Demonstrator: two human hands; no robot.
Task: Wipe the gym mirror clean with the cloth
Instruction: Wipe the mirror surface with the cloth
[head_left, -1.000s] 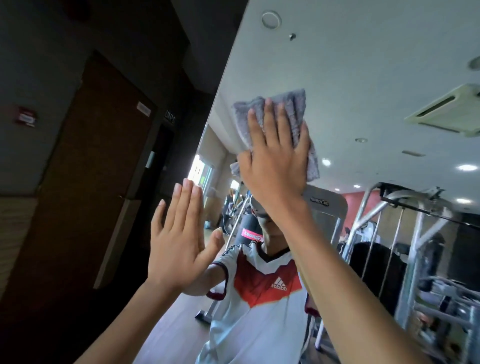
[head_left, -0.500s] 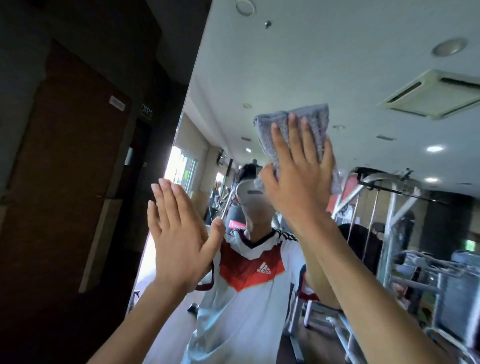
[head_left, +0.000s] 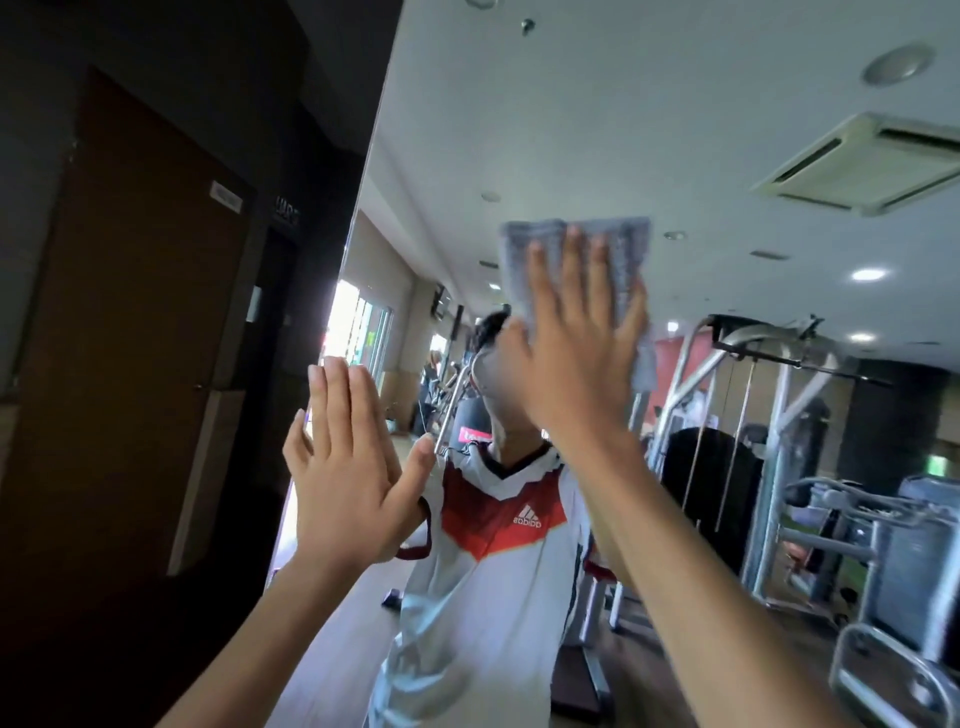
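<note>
A large wall mirror (head_left: 649, 130) fills the right two thirds of the view and reflects the gym and a person in a white and red shirt. My right hand (head_left: 576, 353) lies flat with fingers spread on a folded grey cloth (head_left: 626, 249), pressing it against the glass at head height. The cloth's lower part is hidden behind the palm. My left hand (head_left: 348, 467) rests flat and open on the mirror near its left edge, lower than the right hand, holding nothing.
The mirror's left edge (head_left: 363, 218) meets a dark wall with a brown door (head_left: 135, 322). Weight machines (head_left: 779, 415) and a ceiling air vent (head_left: 862, 161) appear only as reflections in the glass.
My right hand has slid the cloth to the right and slightly down across the glass. The left hand stays planted near the mirror's left edge. The view has turned right.
</note>
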